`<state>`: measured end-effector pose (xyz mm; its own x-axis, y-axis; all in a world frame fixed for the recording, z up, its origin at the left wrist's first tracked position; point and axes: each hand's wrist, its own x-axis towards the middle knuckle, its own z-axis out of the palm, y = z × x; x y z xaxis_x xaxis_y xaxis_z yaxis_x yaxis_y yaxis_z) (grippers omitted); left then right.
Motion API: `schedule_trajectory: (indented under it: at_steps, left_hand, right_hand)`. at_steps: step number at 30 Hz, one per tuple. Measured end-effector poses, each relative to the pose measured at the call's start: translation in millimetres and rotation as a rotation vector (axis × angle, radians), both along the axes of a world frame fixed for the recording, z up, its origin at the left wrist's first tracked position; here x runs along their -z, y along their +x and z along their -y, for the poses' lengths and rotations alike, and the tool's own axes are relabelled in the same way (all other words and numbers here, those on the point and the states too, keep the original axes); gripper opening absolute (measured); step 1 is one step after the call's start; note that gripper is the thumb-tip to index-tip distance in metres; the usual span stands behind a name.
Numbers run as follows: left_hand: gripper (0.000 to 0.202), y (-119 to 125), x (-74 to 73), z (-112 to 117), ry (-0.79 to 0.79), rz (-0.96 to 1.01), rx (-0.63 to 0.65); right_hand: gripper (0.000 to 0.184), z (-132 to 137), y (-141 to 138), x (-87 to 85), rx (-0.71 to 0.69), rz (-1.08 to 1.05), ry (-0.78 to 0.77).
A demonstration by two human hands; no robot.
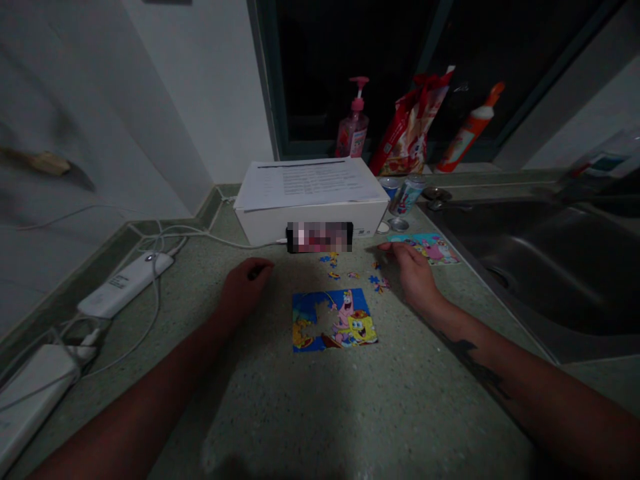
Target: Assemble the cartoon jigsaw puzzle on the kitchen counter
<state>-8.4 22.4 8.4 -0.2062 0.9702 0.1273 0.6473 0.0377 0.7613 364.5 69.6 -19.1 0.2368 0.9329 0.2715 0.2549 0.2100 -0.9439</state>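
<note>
A jigsaw puzzle (361,328) with a cartoon picture lies partly assembled on the counter, with a ragged gap left of its middle. My left hand (245,288) rests beyond its upper left side, fingers curled in, and nothing shows in them. Past the puzzle's upper right corner is my right hand (416,275), its fingers stretched out leftward above the counter and holding nothing that I can see. Loose puzzle pieces (374,280) lie just left of it. More pieces (333,275) are scattered between the hands. Under and behind the right hand sits a second cartoon puzzle (435,248).
A phone (320,237) on a cable leans against a white box (313,217) topped with printed paper (315,180). Cans (407,195) stand beside it. Power strips (125,283) and cables lie left; a metal sink (500,267) is right. Bottles and a red bag (413,127) line the windowsill.
</note>
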Motion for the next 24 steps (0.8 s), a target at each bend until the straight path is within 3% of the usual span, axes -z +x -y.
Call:
schedule_trajectory:
  at_steps: [8, 16, 24]
  left_hand:
    - [0.026, 1, -3.0, 2, -0.002, -0.007, 0.01]
    - [0.026, 2, -3.3, 2, -0.011, -0.038, -0.012]
    - [0.024, 3, -5.1, 2, -0.003, -0.026, 0.0]
  right_hand:
    - [0.031, 3, -4, -1.2, -0.064, 0.095, 0.059]
    - [0.015, 13, -12, -2.5, -0.291, 0.526, 0.341]
    - [0.01, 19, -11, 0.5, -0.394, 0.762, 0.351]
